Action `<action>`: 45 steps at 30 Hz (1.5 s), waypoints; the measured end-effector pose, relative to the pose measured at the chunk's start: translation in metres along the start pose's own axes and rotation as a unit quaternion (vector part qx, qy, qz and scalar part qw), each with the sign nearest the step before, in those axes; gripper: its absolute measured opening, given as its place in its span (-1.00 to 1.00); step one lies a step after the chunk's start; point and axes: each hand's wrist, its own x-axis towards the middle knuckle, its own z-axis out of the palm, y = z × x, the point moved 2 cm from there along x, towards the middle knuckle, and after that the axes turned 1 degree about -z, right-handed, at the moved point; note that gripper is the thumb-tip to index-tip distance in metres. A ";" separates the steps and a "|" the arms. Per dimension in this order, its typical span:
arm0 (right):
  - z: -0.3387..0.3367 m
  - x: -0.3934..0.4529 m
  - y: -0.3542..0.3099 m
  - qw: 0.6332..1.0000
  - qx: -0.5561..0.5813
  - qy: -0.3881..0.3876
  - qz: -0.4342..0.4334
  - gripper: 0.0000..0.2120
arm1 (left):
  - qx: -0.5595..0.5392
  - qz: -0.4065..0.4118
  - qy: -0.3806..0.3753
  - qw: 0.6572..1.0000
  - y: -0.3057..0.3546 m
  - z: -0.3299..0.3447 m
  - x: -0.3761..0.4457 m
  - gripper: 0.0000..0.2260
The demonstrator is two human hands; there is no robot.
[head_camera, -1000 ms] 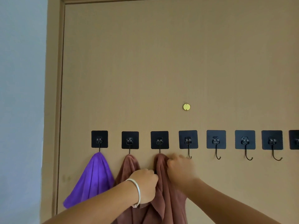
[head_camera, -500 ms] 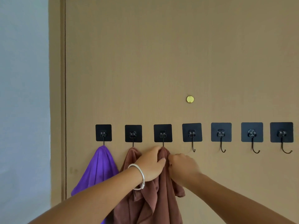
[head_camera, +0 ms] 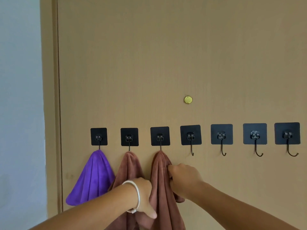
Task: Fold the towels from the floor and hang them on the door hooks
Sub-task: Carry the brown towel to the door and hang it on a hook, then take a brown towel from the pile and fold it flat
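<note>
A row of black adhesive hooks runs across the tan door [head_camera: 166, 55]. A purple towel [head_camera: 93, 178] hangs from the first hook [head_camera: 99, 136]. One brown towel [head_camera: 130, 165] hangs from the second hook [head_camera: 129, 136], and another brown towel [head_camera: 162, 180] from the third hook [head_camera: 160, 136]. My left hand [head_camera: 145, 196], with a white bangle on the wrist, grips the left edge of the third towel low down. My right hand [head_camera: 184, 178] pinches its right edge a little higher.
Several bare hooks follow to the right, the nearest being the fourth hook [head_camera: 191, 135]. A small brass disc [head_camera: 188, 99] sits on the door above them. The door frame [head_camera: 49, 113] and a pale blue wall [head_camera: 20, 113] lie to the left.
Both hands have slid down from the top of the third brown towel near its hook to its sides. The towel now hangs straighter. My view has shifted slightly.
</note>
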 end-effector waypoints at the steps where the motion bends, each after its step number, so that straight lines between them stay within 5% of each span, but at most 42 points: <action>1: -0.001 0.000 0.000 1.000 -0.003 -0.001 -0.003 -0.84 | 0.021 -0.008 0.013 1.000 0.000 -0.011 -0.003 -0.38; 5: -0.011 -0.004 0.001 1.000 -0.024 0.013 -0.010 -0.79 | 0.072 -0.042 0.114 0.990 -0.002 -0.057 -0.018 -0.58; 9: -0.030 -0.015 0.001 0.997 -0.005 0.077 -0.006 -0.77 | 0.106 -0.033 0.328 0.938 0.009 -0.088 -0.020 -0.86; 14: -0.071 -0.048 0.016 0.983 0.012 0.179 0.031 -0.79 | 0.067 0.096 0.464 0.878 0.033 -0.092 -0.004 -0.51; 21: -0.122 -0.115 0.065 0.944 -0.094 0.236 0.209 -0.65 | -0.005 0.159 0.457 0.875 0.085 -0.106 0.027 -0.36; 28: -0.133 -0.215 0.054 0.872 -0.165 0.232 0.399 -0.48 | -0.122 0.317 0.455 0.823 0.164 -0.085 0.000 -0.37; 37: -0.160 -0.376 -0.025 0.739 -0.282 0.172 0.587 -0.48 | -0.205 0.563 0.386 0.701 0.287 -0.051 -0.118 -0.37; 45: -0.233 -0.525 -0.148 0.568 -0.382 0.148 0.713 -0.47 | -0.239 0.715 0.347 0.557 0.356 -0.048 -0.292 -0.36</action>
